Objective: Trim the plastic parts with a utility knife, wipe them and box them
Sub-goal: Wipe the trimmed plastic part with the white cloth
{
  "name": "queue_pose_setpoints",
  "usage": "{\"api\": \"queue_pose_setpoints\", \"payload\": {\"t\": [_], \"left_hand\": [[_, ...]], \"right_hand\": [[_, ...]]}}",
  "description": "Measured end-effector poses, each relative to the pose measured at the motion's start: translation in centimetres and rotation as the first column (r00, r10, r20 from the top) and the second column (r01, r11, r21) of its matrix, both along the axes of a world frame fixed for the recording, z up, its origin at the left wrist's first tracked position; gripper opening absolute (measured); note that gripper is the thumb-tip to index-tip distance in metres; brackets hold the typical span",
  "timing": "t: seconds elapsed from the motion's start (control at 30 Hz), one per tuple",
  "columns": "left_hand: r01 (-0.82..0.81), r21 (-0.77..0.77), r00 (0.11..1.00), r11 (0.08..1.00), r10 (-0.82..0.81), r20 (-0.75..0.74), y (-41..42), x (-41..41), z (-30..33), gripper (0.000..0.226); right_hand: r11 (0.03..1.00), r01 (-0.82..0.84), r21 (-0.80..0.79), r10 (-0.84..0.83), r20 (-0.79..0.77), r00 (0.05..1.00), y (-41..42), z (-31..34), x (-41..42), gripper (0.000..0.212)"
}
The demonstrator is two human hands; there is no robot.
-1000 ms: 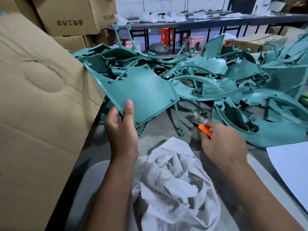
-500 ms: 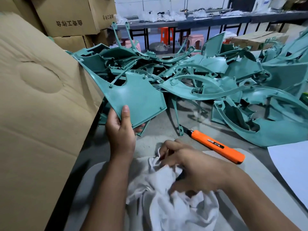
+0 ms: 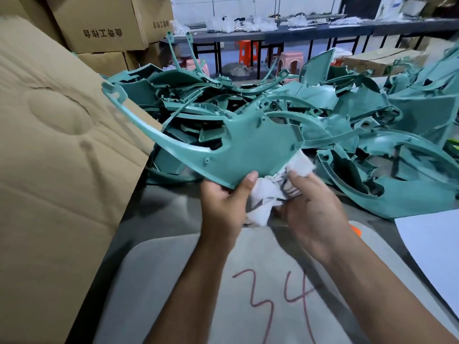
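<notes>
Your left hand [image 3: 223, 204] pinches the lower edge of a teal moulded plastic panel with a long curved arm [image 3: 248, 150], held up above the grey surface [image 3: 159, 214]. Your right hand [image 3: 315, 214] has its fingers [image 3: 298, 180] curled round a crumpled white cloth [image 3: 268, 192], pressed under the panel's lower right edge. Pile of teal plastic parts [image 3: 372, 115] lies behind. Brown cardboard box [image 3: 49, 170] stands left. Orange utility knife [image 3: 355, 230] is barely visible beside your right wrist.

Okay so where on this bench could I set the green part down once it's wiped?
The pale grey board marked 34 beneath your forearms is bare, bordered by the big cardboard flap on one side and the white sheet on the other. A dark strip of benchtop before it is free too. Beyond, the teal plastic parts pile crowds everything.
</notes>
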State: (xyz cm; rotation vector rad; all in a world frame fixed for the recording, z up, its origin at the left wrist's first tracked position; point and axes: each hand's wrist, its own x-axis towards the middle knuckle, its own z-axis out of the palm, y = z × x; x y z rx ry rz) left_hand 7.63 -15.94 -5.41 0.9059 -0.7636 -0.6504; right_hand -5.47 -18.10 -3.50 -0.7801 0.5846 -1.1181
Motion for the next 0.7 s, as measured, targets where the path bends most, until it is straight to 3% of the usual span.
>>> {"api": "queue_pose_setpoints", "payload": {"t": [0.1, 0.23, 0.4, 0.47, 0.53, 0.6, 0.7], "left_hand": [[-0.049, 0.003, 0.998, 0.999, 0.049, -0.045, 0.0, -0.3, 0.0, 0.037], [-0.085, -0.036, 0.99, 0.996, 0.08, -0.112, 0.0, -0.1, 0.3, 0.031], [-0.147, -0.104, 0.988, 0.984, 0.152, 0.04, 0.4, -0.8, 0.5, 0.031], [-0.148, -0.112, 0.985, 0.983, 0.157, 0.077, 0.4, -0.7, 0.4, 0.035], [-0.13, -0.117, 0.989, 0.985, 0.137, 0.058, 0.3, -0.8, 0.3, 0.038], [-0.114, -0.12, 0.99, 0.986, 0.122, 0.066, 0.1, -1.2, 0.3, 0.034], [-0.107, -0.119, 0.991, 0.987, 0.116, 0.068, 0.0, -1.6, 0.1, 0.03]], "right_hand": [[0.968, -0.214, -0.129, 0.208, -0.06, 0.976, 1.1, 0.4, 0.6, 0.048], [0.974, -0.224, 0.036, 0.221, 0.07, 0.973, 0.3, 0.8, 0.5, 0.064], [0.984, -0.107, 0.144, 0.07, 0.241, 0.968, -0.8, -1.0, 0.7, 0.031], [0.996, 0.037, 0.086, -0.049, 0.149, 0.988, -1.0, -1.3, 0.5, 0.021], [0.995, 0.101, 0.017, -0.102, 0.093, 0.99, -1.0, -1.5, 0.6, 0.036], [0.998, 0.012, -0.057, -0.009, 0.053, 0.999, -0.8, -1.9, 0.8, 0.041], [0.977, -0.142, -0.156, 0.125, -0.115, 0.985, -0.2, -2.4, 1.2, 0.031]]}}
